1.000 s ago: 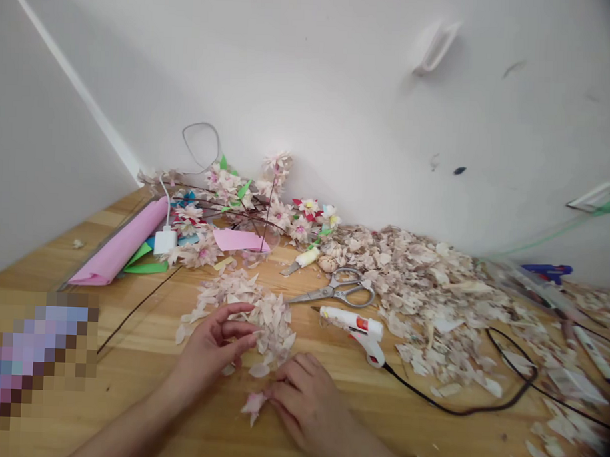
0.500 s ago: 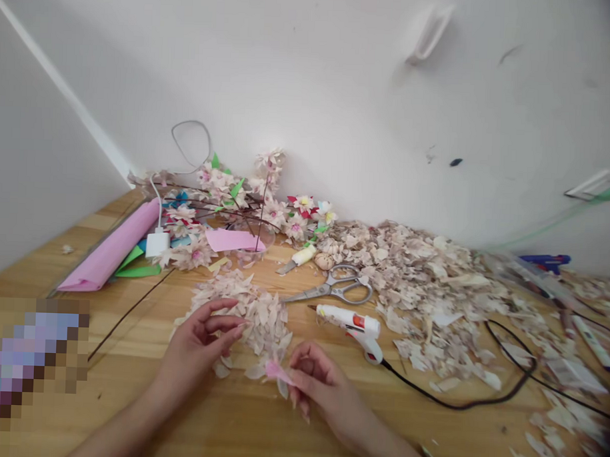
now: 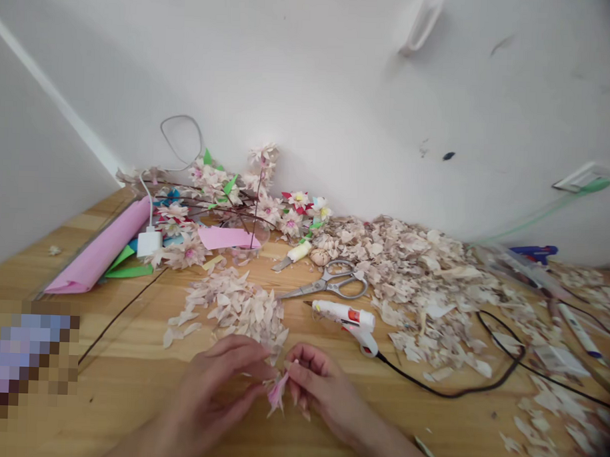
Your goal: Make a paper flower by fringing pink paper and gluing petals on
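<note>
My right hand [image 3: 319,382] pinches a small pink petal flower [image 3: 278,393] and holds it just above the wooden table [image 3: 130,376]. My left hand [image 3: 219,385] meets it from the left, its fingertips closed on the same flower. Right behind both hands lies a heap of pale cut petals [image 3: 237,306]. A white glue gun [image 3: 349,320] rests to the right of the heap, its black cord [image 3: 459,390] trailing away to the right. Grey scissors [image 3: 333,283] lie beyond the glue gun.
Finished flower branches [image 3: 220,199], pink rolled paper [image 3: 96,254], green scraps and a white charger [image 3: 148,243] sit at the back left. A wide litter of dry husks [image 3: 423,272] covers the back right. A blue glue gun [image 3: 534,251] lies near the wall.
My right hand lifted the pink flower off the table. My left hand left the petal heap and came in to grip the flower too. The view has shifted slightly.
</note>
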{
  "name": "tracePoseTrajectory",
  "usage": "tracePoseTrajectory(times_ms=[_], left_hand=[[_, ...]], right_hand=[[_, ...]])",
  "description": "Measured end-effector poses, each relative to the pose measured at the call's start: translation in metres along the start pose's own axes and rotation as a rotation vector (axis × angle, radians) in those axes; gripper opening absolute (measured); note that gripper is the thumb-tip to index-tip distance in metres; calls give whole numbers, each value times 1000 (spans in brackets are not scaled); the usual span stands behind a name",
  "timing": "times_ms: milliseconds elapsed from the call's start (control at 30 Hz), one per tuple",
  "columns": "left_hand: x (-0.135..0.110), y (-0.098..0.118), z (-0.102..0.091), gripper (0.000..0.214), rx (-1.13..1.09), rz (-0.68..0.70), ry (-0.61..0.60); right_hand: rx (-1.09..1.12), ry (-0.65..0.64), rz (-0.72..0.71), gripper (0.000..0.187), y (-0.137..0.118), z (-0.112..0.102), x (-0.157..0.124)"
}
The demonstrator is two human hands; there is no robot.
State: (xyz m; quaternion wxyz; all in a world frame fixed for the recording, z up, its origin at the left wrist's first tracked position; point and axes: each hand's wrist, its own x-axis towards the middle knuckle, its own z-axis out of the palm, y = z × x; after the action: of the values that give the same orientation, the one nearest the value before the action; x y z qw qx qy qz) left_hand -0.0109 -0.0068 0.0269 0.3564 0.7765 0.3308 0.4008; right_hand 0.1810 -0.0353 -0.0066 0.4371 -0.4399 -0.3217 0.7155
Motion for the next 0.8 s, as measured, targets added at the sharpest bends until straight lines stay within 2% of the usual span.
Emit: tracePoseTrajectory(times_ms=[200,433,800], left_hand=[[0,1,1,44,38,37,-55],[4,3,0,44,139,243,-125],[8,5,-1,39,203,268,-242]], right_hand=[[-21,-11,-27,37,-1,1,-1],[-19,-24,-36,37,-1,-1,-1],[-7,-57,-64,33,2,-4,1]])
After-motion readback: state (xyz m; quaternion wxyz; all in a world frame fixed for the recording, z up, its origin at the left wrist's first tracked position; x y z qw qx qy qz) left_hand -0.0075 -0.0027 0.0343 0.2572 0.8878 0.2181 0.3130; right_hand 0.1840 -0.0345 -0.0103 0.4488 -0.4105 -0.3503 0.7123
